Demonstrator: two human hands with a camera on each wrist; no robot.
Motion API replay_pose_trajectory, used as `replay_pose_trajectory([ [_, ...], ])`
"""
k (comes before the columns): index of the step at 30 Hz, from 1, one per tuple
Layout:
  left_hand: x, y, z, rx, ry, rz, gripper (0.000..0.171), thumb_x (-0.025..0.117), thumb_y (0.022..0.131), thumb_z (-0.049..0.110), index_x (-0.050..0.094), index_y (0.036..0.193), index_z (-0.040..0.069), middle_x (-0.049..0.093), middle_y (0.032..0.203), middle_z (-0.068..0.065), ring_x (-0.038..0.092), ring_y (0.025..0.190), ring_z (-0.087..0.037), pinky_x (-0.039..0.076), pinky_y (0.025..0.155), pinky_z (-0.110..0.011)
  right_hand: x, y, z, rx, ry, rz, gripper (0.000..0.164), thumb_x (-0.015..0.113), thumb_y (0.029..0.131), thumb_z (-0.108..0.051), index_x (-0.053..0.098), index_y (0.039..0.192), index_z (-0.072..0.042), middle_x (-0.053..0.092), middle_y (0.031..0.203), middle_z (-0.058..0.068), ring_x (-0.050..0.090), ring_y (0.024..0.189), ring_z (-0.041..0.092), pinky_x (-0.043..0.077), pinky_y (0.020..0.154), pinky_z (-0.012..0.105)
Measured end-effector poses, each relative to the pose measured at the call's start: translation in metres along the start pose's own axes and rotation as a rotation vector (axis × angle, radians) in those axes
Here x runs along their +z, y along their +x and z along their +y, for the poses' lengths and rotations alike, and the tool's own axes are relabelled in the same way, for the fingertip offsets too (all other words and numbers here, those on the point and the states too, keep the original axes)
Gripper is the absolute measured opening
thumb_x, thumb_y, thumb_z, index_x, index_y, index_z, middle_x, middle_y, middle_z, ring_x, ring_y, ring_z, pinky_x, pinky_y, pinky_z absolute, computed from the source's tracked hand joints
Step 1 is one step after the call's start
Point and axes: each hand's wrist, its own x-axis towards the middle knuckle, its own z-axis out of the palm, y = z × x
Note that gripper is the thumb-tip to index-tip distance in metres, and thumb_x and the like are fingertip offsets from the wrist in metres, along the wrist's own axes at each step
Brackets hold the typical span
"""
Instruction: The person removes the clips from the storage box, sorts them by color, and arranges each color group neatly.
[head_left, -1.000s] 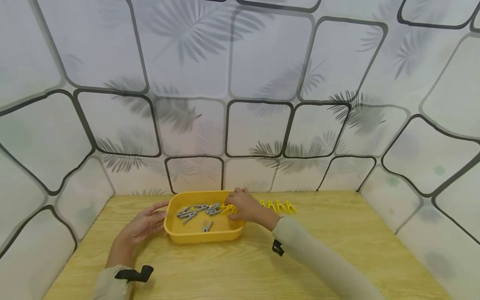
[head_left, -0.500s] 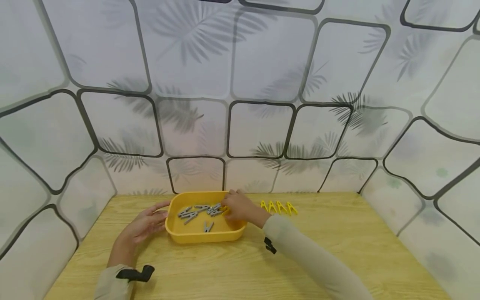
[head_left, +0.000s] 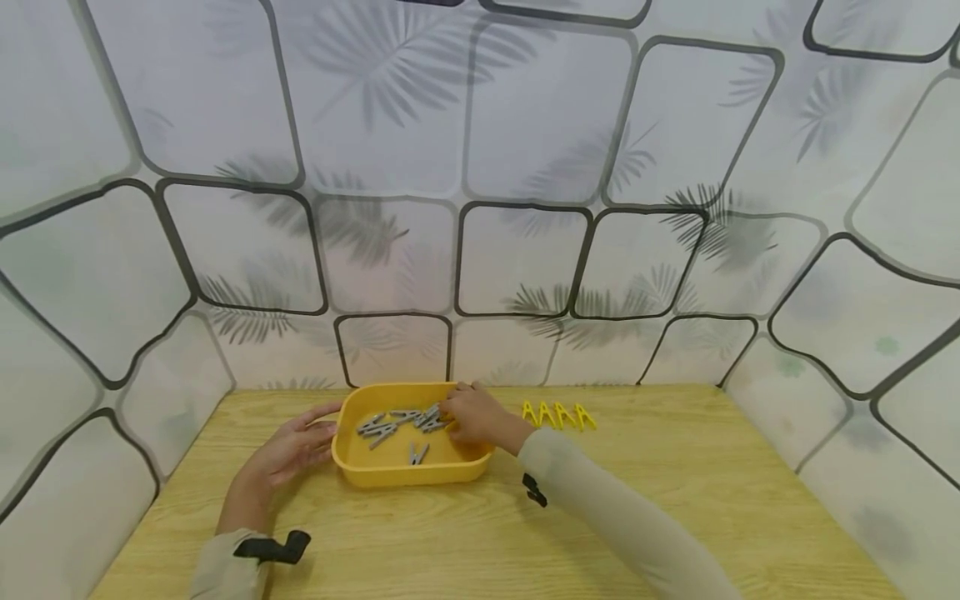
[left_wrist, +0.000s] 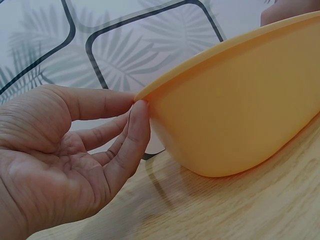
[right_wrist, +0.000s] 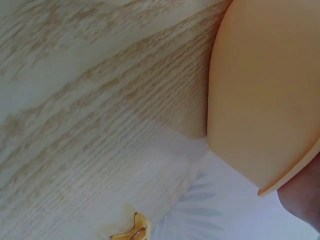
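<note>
A yellow plastic tray [head_left: 408, 476] rests on the wooden table with several grey clothespins [head_left: 380, 432] lying loose inside. My left hand [head_left: 292, 450] is at the tray's left end. In the left wrist view its thumb [left_wrist: 102, 104] and a bent finger [left_wrist: 135, 132] meet at the tray's rim and pinch it. My right hand [head_left: 480, 417] reaches over the right side into the tray, back of the hand upward, beside the grey clothespins. Its fingertips are hidden, so I cannot tell what they hold. In the right wrist view the tray's wall [right_wrist: 262, 95] covers most of this hand.
Several yellow clothespins [head_left: 562, 415] stand in a row on the table, right of the tray and close to the back wall. One yellow clothespin [right_wrist: 135, 229] shows low in the right wrist view. The patterned wall [head_left: 517, 258] borders the table [head_left: 637, 508].
My right hand has shifted slightly left, deeper over the tray; the yellow clothespins seen by its fingers a second ago are now hidden under it. My left hand has stayed at the rim.
</note>
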Motion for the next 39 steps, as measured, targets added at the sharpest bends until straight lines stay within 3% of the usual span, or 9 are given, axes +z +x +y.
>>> replay_pose_trajectory([
  [9, -0.001, 0.001, -0.001, 0.016, 0.01, -0.026, 0.036, 0.045, 0.109, 0.006, 0.057, 0.131, 0.031, 0.072, 0.113, 0.007, 0.07, 0.099, -0.006, 0.059, 0.086, -0.023, -0.001, 0.001, -0.002, -0.002, 0.046, -0.004, 0.025, 0.079, 0.089, -0.022, 0.076, 0.114, -0.021, 0.072, 0.118, -0.003, 0.059, 0.11, 0.02, 0.045, 0.091, 0.038],
  [15, -0.001, 0.001, 0.0, 0.025, -0.006, -0.045, 0.037, 0.044, 0.109, 0.005, 0.057, 0.131, 0.031, 0.072, 0.114, 0.006, 0.071, 0.099, -0.007, 0.059, 0.086, -0.022, -0.004, 0.001, -0.004, -0.016, 0.054, -0.036, 0.026, 0.075, 0.088, -0.016, 0.076, 0.114, -0.022, 0.073, 0.119, -0.006, 0.058, 0.11, 0.017, 0.043, 0.092, 0.037],
  [19, -0.001, 0.001, 0.0, 0.027, -0.006, -0.04, 0.037, 0.045, 0.109, 0.006, 0.057, 0.132, 0.031, 0.072, 0.114, 0.006, 0.071, 0.1, -0.007, 0.059, 0.086, -0.023, -0.004, 0.002, -0.004, -0.029, 0.05, -0.043, 0.011, 0.074, 0.088, -0.014, 0.073, 0.095, -0.023, 0.071, 0.102, -0.009, 0.053, 0.095, 0.014, 0.037, 0.083, 0.034],
  [23, -0.001, 0.001, -0.001, 0.021, -0.005, -0.038, 0.037, 0.044, 0.109, 0.005, 0.057, 0.132, 0.031, 0.072, 0.114, 0.006, 0.07, 0.101, -0.007, 0.059, 0.087, -0.023, -0.003, 0.003, -0.005, -0.046, 0.053, -0.053, 0.031, 0.073, 0.086, -0.01, 0.048, 0.072, -0.022, 0.046, 0.074, -0.011, 0.038, 0.082, 0.013, 0.024, 0.077, 0.035],
  [26, -0.002, 0.001, -0.002, 0.024, -0.004, -0.044, 0.039, 0.043, 0.109, 0.004, 0.057, 0.132, 0.032, 0.072, 0.114, 0.007, 0.07, 0.101, -0.007, 0.059, 0.087, -0.023, -0.003, 0.003, -0.006, -0.057, 0.045, -0.059, 0.043, 0.072, 0.084, -0.008, 0.034, 0.069, -0.021, 0.028, 0.071, -0.008, 0.032, 0.079, 0.013, 0.021, 0.077, 0.035],
  [28, -0.003, 0.001, -0.002, 0.029, -0.005, -0.049, 0.039, 0.043, 0.109, 0.003, 0.057, 0.132, 0.032, 0.072, 0.114, 0.007, 0.071, 0.101, -0.007, 0.059, 0.087, -0.023, -0.003, 0.003, -0.007, -0.057, 0.039, -0.058, 0.044, 0.073, 0.084, -0.009, 0.032, 0.069, -0.021, 0.024, 0.071, -0.006, 0.031, 0.079, 0.013, 0.021, 0.077, 0.036],
  [32, -0.003, 0.002, -0.003, 0.033, -0.012, -0.053, 0.04, 0.043, 0.109, 0.003, 0.058, 0.132, 0.032, 0.072, 0.115, 0.006, 0.071, 0.101, -0.007, 0.059, 0.087, -0.023, -0.004, 0.002, -0.008, -0.042, 0.038, -0.059, 0.028, 0.075, 0.086, -0.014, 0.05, 0.073, -0.02, 0.041, 0.074, -0.007, 0.036, 0.081, 0.013, 0.026, 0.079, 0.035],
  [35, -0.003, 0.002, -0.003, 0.033, -0.013, -0.051, 0.041, 0.043, 0.108, 0.003, 0.059, 0.131, 0.033, 0.072, 0.115, 0.006, 0.071, 0.101, -0.007, 0.059, 0.087, -0.023, -0.005, 0.001, -0.008, -0.028, 0.037, -0.062, 0.009, 0.076, 0.088, -0.018, 0.068, 0.09, -0.021, 0.06, 0.089, -0.007, 0.045, 0.087, 0.012, 0.033, 0.083, 0.034],
  [39, -0.003, 0.001, -0.003, 0.036, -0.008, -0.053, 0.041, 0.043, 0.108, 0.003, 0.059, 0.132, 0.033, 0.072, 0.115, 0.006, 0.071, 0.101, -0.007, 0.059, 0.087, -0.023, -0.012, -0.003, -0.011, -0.014, 0.023, -0.052, 0.022, 0.079, 0.088, -0.025, 0.073, 0.11, -0.022, 0.068, 0.108, -0.006, 0.053, 0.098, 0.014, 0.038, 0.089, 0.036],
])
